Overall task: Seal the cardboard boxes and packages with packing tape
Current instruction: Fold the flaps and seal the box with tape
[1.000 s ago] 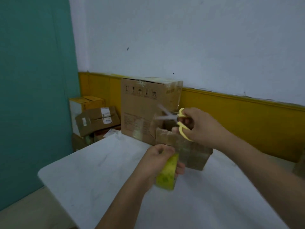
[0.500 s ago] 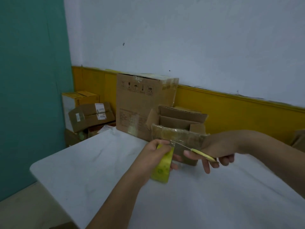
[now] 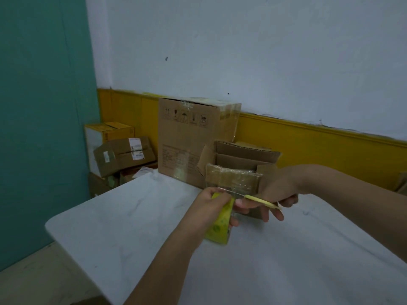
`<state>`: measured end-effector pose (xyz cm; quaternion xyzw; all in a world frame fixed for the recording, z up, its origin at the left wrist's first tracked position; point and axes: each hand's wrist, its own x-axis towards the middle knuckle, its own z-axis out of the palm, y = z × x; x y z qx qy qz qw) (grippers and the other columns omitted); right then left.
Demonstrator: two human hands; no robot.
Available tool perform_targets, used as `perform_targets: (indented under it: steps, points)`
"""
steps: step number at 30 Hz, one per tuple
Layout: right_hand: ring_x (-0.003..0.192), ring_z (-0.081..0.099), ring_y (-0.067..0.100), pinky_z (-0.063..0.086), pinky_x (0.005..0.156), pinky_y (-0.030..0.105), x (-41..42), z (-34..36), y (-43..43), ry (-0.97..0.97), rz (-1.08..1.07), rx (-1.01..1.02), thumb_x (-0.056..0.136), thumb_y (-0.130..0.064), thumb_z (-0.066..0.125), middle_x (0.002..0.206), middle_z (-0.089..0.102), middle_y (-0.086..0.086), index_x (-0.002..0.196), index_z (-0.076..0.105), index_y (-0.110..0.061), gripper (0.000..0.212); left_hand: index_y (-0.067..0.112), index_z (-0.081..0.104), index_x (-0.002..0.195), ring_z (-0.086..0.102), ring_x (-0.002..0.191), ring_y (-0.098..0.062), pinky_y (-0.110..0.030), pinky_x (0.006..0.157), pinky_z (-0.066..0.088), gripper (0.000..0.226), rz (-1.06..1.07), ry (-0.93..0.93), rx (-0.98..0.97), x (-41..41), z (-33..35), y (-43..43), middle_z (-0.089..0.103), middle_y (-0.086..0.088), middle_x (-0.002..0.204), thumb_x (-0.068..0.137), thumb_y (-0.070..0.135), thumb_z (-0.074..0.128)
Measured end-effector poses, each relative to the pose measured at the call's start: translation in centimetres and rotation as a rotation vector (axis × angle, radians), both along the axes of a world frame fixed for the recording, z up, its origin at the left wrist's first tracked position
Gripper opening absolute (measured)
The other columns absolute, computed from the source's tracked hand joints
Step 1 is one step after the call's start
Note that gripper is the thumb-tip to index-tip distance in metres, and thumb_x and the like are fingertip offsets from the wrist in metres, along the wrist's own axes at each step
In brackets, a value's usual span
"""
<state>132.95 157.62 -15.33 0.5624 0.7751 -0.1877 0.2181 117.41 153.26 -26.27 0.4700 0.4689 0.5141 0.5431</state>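
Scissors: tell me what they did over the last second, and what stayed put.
The right hand swung the scissors down from in front of the tall box to the tape roll, and the blades are now level beside the left hand. No grip changed: the left hand kept holding the roll, the right the scissors. The small wrapped package and the boxes stayed put.

White table (image 3: 132, 227) with a rounded near-left corner and faint grey marks. At its far edge stands a tall cardboard box (image 3: 187, 146), closed, printed with handling symbols. Just beside it on the right is an open cardboard box (image 3: 242, 155), flaps raised. In front of the open box rests a tape-wrapped package (image 3: 231, 177), glossy with clear film.
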Motion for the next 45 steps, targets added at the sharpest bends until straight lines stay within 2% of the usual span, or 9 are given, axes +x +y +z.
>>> perform_targets:
  steps: [4, 9, 15, 23, 29, 34, 38, 42, 45]
  points:
    - [0.056, 0.047, 0.017, 0.036, 0.049, 0.023, 0.3, -0.4, 0.8, 0.050, 0.093, 0.042, 0.079, -0.078, 0.050, 0.093, 0.076, 0.012, 0.108, 0.072, -0.010, 0.077, 0.018, 0.054, 0.114, 0.069, 0.052, -0.016, -0.022, 0.048, 0.053, 0.018, 0.023, -0.021, -0.013, -0.1, -0.2, 0.1, 0.074, -0.001, 0.066, 0.097, 0.022, 0.056]
    - [0.056, 0.057, 0.014, 0.036, 0.041, 0.018, 1.1, -0.5, 1.2, 0.172, 0.169, 0.032, 0.079, -0.073, 0.054, 0.081, 0.076, 0.006, 0.094, 0.075, -0.027, 0.052, 0.019, 0.055, 0.103, 0.067, 0.051, -0.016, -0.023, 0.050, 0.054, 0.011, 0.042, -0.076, -0.020, -0.4, -0.4, 0.1, 0.077, -0.008, 0.076, 0.094, 0.020, 0.062]
    - [0.063, 0.060, 0.012, 0.036, 0.043, 0.018, 0.9, -1.3, 1.8, 0.149, 0.181, 0.026, 0.079, -0.075, 0.052, 0.088, 0.077, 0.006, 0.103, 0.073, -0.015, 0.068, 0.015, 0.054, 0.109, 0.068, 0.050, -0.013, -0.021, 0.047, 0.053, 0.012, 0.015, -0.044, -0.030, -0.2, -0.5, 0.0, 0.075, -0.001, 0.067, 0.099, 0.021, 0.055]
    - [0.039, 0.052, 0.005, 0.040, 0.041, 0.013, 1.5, -2.3, 1.9, 0.169, 0.211, 0.207, 0.083, -0.067, 0.060, 0.057, 0.070, -0.002, 0.065, 0.072, -0.014, 0.057, 0.014, 0.055, 0.114, 0.069, 0.053, -0.017, -0.023, 0.049, 0.054, 0.016, 0.001, -0.020, 0.006, -0.3, -0.7, 0.1, 0.075, 0.002, 0.071, 0.099, 0.022, 0.054]
    - [0.051, 0.060, 0.005, 0.048, 0.051, 0.017, 3.4, -2.7, 0.1, 0.357, 0.121, 0.216, 0.083, -0.060, 0.064, 0.074, 0.075, -0.007, 0.080, 0.074, -0.026, 0.036, 0.011, 0.050, 0.113, 0.067, 0.051, -0.021, -0.028, 0.055, 0.055, 0.016, -0.027, -0.043, 0.053, -0.7, -1.1, 0.3, 0.077, -0.010, 0.089, 0.101, 0.020, 0.053]
    - [0.048, 0.059, 0.002, 0.047, 0.052, 0.012, 6.1, -4.6, -2.3, 0.181, -0.062, 0.191, 0.084, -0.054, 0.068, 0.064, 0.071, -0.007, 0.078, 0.072, -0.020, 0.035, 0.012, 0.050, 0.114, 0.067, 0.052, -0.024, -0.027, 0.052, 0.055, 0.016, 0.003, -0.056, 0.085, -0.7, -1.4, 0.6, 0.077, -0.013, 0.088, 0.099, 0.015, 0.054]
    - [0.058, 0.061, 0.011, 0.049, 0.059, 0.014, 7.2, -5.7, -3.6, -0.018, -0.093, 0.116, 0.085, -0.055, 0.068, 0.080, 0.072, 0.007, 0.094, 0.072, -0.002, 0.053, 0.015, 0.051, 0.113, 0.066, 0.053, -0.026, -0.029, 0.051, 0.051, 0.017, 0.055, -0.074, 0.102, -0.4, -1.6, 0.8, 0.076, -0.015, 0.088, 0.097, 0.015, 0.056]
    - [0.064, 0.059, 0.010, 0.042, 0.054, 0.009, 6.7, -5.7, -3.8, -0.160, 0.002, 0.107, 0.094, -0.033, 0.063, 0.090, 0.070, 0.005, 0.107, 0.069, 0.002, 0.038, 0.016, 0.053, 0.112, 0.067, 0.054, -0.026, -0.029, 0.051, 0.052, 0.017, 0.072, -0.069, 0.127, -0.2, -1.8, 0.8, 0.076, -0.016, 0.089, 0.096, 0.015, 0.058]
    - [0.086, 0.058, 0.017, 0.040, 0.058, 0.020, 6.9, -5.5, -3.9, -0.277, 0.115, 0.170, 0.093, -0.020, 0.062, 0.113, 0.069, 0.007, 0.111, 0.064, -0.003, 0.024, 0.018, 0.054, 0.111, 0.067, 0.055, -0.027, -0.029, 0.054, 0.053, 0.017, 0.070, -0.031, 0.147, 0.0, -2.2, 0.7, 0.076, -0.015, 0.089, 0.096, 0.015, 0.057]
